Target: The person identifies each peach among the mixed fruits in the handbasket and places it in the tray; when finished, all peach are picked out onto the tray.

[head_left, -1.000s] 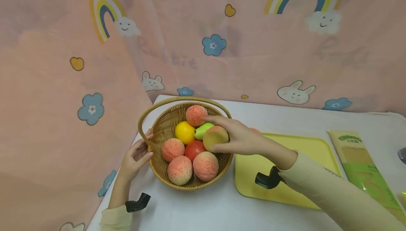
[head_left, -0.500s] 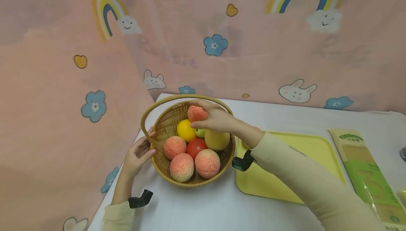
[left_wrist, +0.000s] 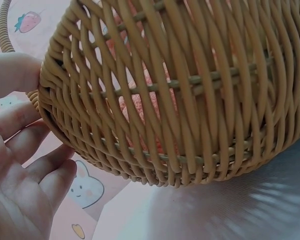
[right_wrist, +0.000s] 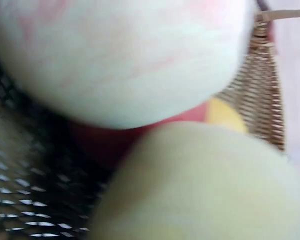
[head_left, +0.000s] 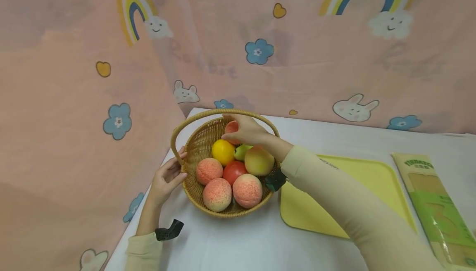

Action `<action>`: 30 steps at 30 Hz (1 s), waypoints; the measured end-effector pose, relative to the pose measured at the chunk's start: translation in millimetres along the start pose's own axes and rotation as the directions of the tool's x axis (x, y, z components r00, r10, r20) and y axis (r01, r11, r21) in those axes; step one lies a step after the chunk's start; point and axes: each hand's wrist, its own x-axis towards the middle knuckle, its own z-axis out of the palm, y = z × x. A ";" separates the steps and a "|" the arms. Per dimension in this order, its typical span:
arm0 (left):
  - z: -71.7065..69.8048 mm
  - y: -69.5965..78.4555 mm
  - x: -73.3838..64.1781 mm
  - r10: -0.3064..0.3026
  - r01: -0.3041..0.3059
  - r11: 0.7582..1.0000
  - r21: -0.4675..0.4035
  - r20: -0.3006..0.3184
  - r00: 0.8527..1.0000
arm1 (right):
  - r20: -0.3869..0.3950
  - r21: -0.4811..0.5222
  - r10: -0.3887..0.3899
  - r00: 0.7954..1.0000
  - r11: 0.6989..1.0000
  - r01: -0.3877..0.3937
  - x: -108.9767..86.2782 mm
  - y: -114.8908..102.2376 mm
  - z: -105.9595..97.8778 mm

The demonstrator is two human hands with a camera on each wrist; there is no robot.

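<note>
A wicker basket point(head_left: 198, 139) with an arched handle stands on the white table, full of fruit. My left hand point(head_left: 165, 183) grips its left rim by the handle's foot; in the left wrist view the thumb and fingers point(left_wrist: 27, 117) hold the woven edge. Reaching in from the right, my right hand point(head_left: 251, 131) holds a pink peach point(head_left: 231, 127) at the back, mostly covered by the fingers. Before it lie a yellow fruit point(head_left: 222, 152), a green pear point(head_left: 241, 152), a yellow-green fruit point(head_left: 259, 161), a red fruit point(head_left: 234, 173) and more peaches point(head_left: 217, 194).
Right of the basket lies a yellow tray point(head_left: 379, 188), partly under the right sleeve. A green and tan packet point(head_left: 433, 200) lies beyond it. A pink printed cloth point(head_left: 297, 68) hangs behind and to the left of the table.
My right hand has moved left and back across the fruit, and its fingers have come round the back peach. The left hand keeps its hold on the basket. The view has shifted slightly.
</note>
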 end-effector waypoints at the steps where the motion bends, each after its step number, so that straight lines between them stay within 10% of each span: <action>1: 0.5 -0.1 0.2 -0.004 0.004 1.000 -0.003 0.000 1.000 | -0.001 -0.001 0.003 1.000 1.000 -0.003 0.7 2.4 1.2; 15: 0.6 1.0 1.6 0.006 -0.006 1.000 0.023 -0.017 1.000 | -0.037 0.002 0.111 0.993 0.994 -0.111 10.0 18.5 8.5; 30: 0.9 -0.8 1.7 0.040 -0.039 0.999 0.025 -0.026 0.999 | -0.090 -0.189 -0.021 0.996 0.982 0.004 14.4 25.9 10.3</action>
